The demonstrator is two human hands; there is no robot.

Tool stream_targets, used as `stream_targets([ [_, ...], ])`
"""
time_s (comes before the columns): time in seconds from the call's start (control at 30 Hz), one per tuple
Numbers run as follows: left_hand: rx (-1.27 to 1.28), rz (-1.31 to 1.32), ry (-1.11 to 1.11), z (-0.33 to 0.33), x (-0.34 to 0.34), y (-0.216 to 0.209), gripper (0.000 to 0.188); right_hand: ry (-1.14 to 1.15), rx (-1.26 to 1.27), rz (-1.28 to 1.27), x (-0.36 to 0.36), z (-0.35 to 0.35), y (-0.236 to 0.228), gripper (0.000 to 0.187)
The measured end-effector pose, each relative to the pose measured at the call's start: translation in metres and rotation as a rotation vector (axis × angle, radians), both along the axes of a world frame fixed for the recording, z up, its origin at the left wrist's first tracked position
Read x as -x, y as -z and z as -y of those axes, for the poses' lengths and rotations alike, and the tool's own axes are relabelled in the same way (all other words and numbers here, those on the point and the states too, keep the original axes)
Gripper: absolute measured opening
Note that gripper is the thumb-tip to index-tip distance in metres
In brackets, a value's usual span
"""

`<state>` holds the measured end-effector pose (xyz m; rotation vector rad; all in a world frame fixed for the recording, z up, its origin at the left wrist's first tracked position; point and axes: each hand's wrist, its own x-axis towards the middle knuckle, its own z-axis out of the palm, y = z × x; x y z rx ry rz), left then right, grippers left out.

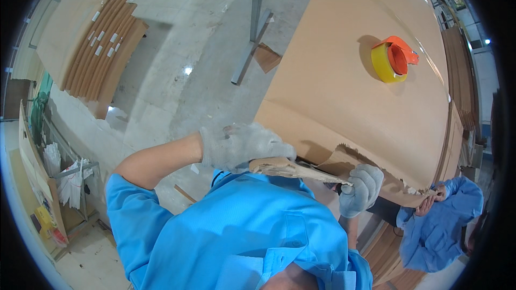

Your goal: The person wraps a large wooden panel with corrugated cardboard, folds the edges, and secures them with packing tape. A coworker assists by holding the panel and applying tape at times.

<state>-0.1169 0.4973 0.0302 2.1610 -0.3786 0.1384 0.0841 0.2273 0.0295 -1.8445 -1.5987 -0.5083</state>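
Observation:
My left hand [242, 145], in a grey glove, is closed over the near left end of a torn cardboard flap [293, 170] in front of my chest. Its fingertips are partly hidden by the bent board. My right hand [361, 190], gloved too, pinches the flap's ragged edge further right. The flap hangs at the near edge of a large brown cardboard-covered panel [344, 91]. Upon that panel lies an orange tape dispenser [398, 53] with a yellow tape roll [388, 67]. At the right, a co-worker's bare hands [432, 200] touch the same torn edge.
The co-worker in a blue jacket [441, 225] stands close on my right. A stack of brown panels [99, 48] stands at the far left. Metal bars [251, 45] and a cardboard scrap [266, 57] lie beyond the left edge. More boards [459, 75] line the right.

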Motion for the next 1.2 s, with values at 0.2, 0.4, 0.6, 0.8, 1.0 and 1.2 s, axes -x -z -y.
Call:
stream_targets([
  [0.2, -0.165, -0.085, -0.028, 0.008, 0.005, -0.004, 0.045, -0.085, 0.041, -0.013, 0.004, 0.01, -0.005, 0.03],
  [0.4, -0.235, -0.032, -0.128, 0.017, 0.023, -0.008, 0.037, -0.223, 0.143, -0.009, 0.006, 0.025, -0.013, 0.034],
  [0.6, -0.232, 0.021, -0.243, 0.016, 0.03, 0.003, 0.028, -0.301, 0.166, -0.034, 0.003, 0.02, -0.017, 0.035],
  [0.8, -0.34, 0.069, -0.298, 0.022, 0.034, 0.012, 0.031, -0.353, 0.163, -0.078, 0.001, 0.017, -0.021, 0.036],
  [1.0, -0.236, 0.085, -0.352, 0.023, 0.039, 0.019, 0.034, -0.4, 0.204, -0.097, -0.004, 0.016, -0.021, 0.038],
  [1.2, -0.383, -0.008, -0.28, 0.011, 0.034, 0.013, 0.033, -0.421, 0.215, -0.138, -0.006, 0.013, -0.022, 0.037],
])
